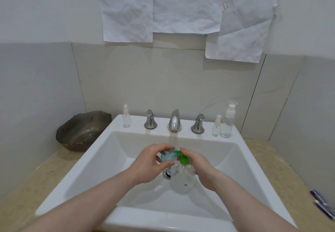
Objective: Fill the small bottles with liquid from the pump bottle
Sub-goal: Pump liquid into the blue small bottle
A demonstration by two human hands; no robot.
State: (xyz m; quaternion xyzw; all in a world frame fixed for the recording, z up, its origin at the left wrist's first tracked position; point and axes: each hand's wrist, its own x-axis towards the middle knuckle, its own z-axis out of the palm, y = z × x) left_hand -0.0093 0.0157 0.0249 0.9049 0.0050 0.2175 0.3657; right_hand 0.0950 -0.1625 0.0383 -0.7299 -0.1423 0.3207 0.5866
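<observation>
Viewed from above a white sink point(241, 159), both forearms reaching over the basin. Left hand point(154, 162) curled around a small blue-tinted bottle point(167, 156), thumb below and fingers over the top, held tilted just in front of the faucet point(174, 121). Right hand point(199, 166) wrapped around a clear pump bottle point(182, 181), fingers on its green pump head point(184, 160), nozzle touching the small bottle's mouth. Drain point(167, 173) partly hidden beneath both bottles. On the sink's back ledge, left of the faucet past one handle, a small clear spray bottle point(126, 116); right of the faucet, another small spray bottle point(216, 125) just beside a taller clear bottle point(227, 121). Dark bowl point(81, 132) on the table left of the sink; crumpled paper sheets point(181, 4) on the wall above.
</observation>
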